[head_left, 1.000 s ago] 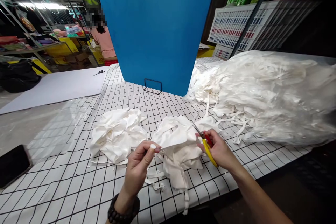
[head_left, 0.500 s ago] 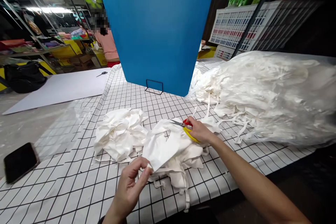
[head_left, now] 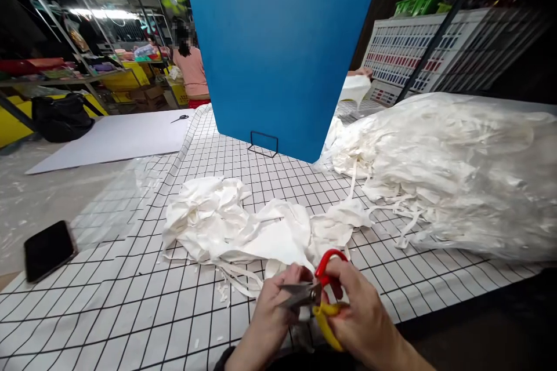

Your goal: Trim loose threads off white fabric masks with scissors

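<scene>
2 hands | R hand (head_left: pixel 365 319) grips scissors (head_left: pixel 319 295) (blades parted) | L hand (head_left: pixel 272 316) pinches cloth (head_left: pixel 278 243)

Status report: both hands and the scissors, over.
Right hand grips scissors, blades open. Left hand at the blades. White cloth pieces just ahead.

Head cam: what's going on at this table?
A person sits at a table covered in a black-and-white grid cloth. Their right hand holds red and yellow scissors, blades pointing left. The left hand is at the blades, fingertips touching a white fabric piece. A small pile of white pieces lies just beyond, a large heap under clear plastic to the right. A phone lies at left. A blue board stands behind.
</scene>
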Tool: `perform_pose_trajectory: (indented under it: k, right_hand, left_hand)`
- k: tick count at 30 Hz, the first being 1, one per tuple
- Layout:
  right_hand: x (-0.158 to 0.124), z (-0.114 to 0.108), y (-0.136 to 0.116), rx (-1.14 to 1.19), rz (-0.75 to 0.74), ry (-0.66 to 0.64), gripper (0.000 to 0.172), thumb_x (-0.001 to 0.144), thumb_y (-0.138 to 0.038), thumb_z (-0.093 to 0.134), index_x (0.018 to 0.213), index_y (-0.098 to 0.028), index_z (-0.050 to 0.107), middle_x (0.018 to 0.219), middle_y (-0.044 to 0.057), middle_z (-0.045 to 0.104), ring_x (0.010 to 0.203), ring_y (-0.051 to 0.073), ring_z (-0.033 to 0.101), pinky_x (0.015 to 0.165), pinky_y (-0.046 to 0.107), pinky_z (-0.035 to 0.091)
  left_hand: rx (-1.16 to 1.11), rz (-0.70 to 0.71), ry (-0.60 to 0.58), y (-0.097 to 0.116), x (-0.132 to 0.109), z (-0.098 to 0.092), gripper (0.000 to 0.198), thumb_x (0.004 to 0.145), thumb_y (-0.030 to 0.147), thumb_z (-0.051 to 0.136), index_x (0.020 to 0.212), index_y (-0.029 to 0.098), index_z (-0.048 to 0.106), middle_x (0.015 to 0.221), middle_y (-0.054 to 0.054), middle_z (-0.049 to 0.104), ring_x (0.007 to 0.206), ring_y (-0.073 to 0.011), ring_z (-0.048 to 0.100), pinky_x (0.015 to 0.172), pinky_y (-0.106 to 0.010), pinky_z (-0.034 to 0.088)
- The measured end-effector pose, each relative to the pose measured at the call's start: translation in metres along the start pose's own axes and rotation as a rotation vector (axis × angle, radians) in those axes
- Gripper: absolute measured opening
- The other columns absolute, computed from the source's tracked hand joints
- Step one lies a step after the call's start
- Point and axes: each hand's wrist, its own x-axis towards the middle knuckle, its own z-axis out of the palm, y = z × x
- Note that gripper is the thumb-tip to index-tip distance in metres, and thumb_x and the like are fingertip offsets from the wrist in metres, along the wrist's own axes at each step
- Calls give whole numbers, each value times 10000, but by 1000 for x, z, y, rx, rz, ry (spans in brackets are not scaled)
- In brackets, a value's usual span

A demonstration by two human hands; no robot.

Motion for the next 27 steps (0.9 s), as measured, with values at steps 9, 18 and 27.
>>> perform_pose_trajectory:
  k: [9, 18, 27]
  right_hand:
    - [-13, 9, 9, 420, 378, -262, 176, 804, -214, 630, 914, -235, 496, 790, 3, 599, 671, 153, 558, 582, 244, 477]
    - [42, 25, 36, 564, 152, -390, 234, 777, -227, 669, 916, -233, 481, 840, -13, 581, 626, 108, 487, 581, 234, 456]
    - [30, 54, 30, 704, 337, -62, 320, 785, -308, 709, 958, -250, 447, 867, -4, 586, 774, 154, 582, 684, 268, 496]
  left_hand:
    - [-425, -46, 148, -5, -1, 0, 365, 751, 418, 753, 799, 181, 479, 638, 63, 536, 410, -23, 274, 381, -144, 233]
    - [-381, -72, 98, -4, -15, -11, 334, 749, 394, 776, 854, 103, 651, 715, -15, 592, 527, -57, 460, 533, -198, 458]
    - [226, 420, 408, 0, -5, -29, 279, 833, 411, 680, 752, 147, 720, 1139, -99, 539, 837, -150, 564, 650, -226, 464]
